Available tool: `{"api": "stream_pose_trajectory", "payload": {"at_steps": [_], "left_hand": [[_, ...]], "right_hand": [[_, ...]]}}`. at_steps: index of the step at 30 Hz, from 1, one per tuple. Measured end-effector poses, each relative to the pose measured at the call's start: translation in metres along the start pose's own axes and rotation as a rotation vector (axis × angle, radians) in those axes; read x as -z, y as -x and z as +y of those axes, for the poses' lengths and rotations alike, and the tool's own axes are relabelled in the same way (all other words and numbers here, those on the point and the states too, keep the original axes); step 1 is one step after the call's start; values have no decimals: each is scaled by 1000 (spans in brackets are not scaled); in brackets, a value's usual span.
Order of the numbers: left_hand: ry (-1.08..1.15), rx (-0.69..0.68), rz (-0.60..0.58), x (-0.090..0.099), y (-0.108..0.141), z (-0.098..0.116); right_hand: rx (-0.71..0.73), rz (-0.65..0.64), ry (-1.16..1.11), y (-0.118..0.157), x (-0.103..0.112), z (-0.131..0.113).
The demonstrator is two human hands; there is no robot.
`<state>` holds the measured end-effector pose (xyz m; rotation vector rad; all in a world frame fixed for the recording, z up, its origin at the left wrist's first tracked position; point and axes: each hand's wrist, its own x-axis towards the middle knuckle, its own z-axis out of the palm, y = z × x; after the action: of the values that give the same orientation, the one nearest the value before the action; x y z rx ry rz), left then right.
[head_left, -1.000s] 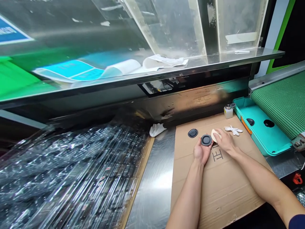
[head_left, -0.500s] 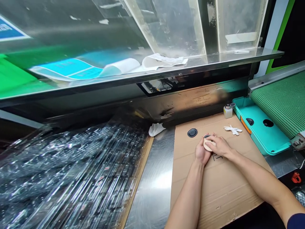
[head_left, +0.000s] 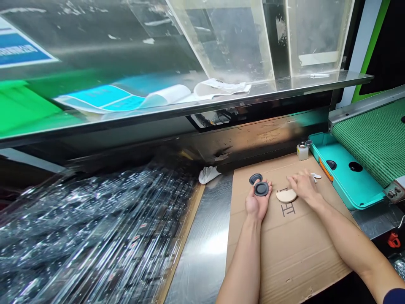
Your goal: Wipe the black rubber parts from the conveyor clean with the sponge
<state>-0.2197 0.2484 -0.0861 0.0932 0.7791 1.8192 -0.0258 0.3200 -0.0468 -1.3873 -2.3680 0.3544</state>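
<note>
In my left hand (head_left: 257, 204), turned palm up, lies a dark oval rubber-like disc (head_left: 261, 189) with a raised ring, resting on the fingers. A second dark disc (head_left: 255, 178) sits just beyond those fingertips on the cardboard sheet (head_left: 268, 253). My right hand (head_left: 304, 185) hovers over the cardboard with bent, parted fingers and nothing visible in them. To its left is a beige rounded pad (head_left: 286, 196), lying flat near printed marks. A white glove (head_left: 315, 176) shows partly behind my right hand.
A small pump bottle (head_left: 302, 151) stands at the cardboard's back edge. At right, a teal tray (head_left: 344, 185) holds two dark pieces beside a green conveyor belt (head_left: 370, 135). Glossy plastic-covered material (head_left: 104, 228) fills the left. A metal shelf (head_left: 275, 90) overhangs the back.
My hands have moved apart. The beige pad has left my right hand and lies on the cardboard. My left hand shifted left with the dark disc; my right hand moved right, over the glove.
</note>
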Motion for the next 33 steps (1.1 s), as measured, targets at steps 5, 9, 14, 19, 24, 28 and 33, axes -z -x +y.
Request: {"api": "stream_pose_trajectory", "payload": {"at_steps": [5,9,14,19,24,28,33], "left_hand": [[61,113,-93,-10,9,-5],[67,137,-121,-19,15,-17],[68,185,-216,-23,20,-35],[31,188,-162,-20,20,-35],[35,195,-185,-19,19,-28],[29,178,-173,-20,19,-28],[39,194,-183,-21,21,-29]], "right_hand": [[-110,63,73,-13,-1,25],[60,135,-193,-10,-16,5],[140,171,-279,4,-40,-37],[347,10,-239,16,-41,-45],[317,-86,-122,18,-27,-38],[260,-55,-75,15,-23,-35],[264,-7,-82,11,-29,-32]]}}
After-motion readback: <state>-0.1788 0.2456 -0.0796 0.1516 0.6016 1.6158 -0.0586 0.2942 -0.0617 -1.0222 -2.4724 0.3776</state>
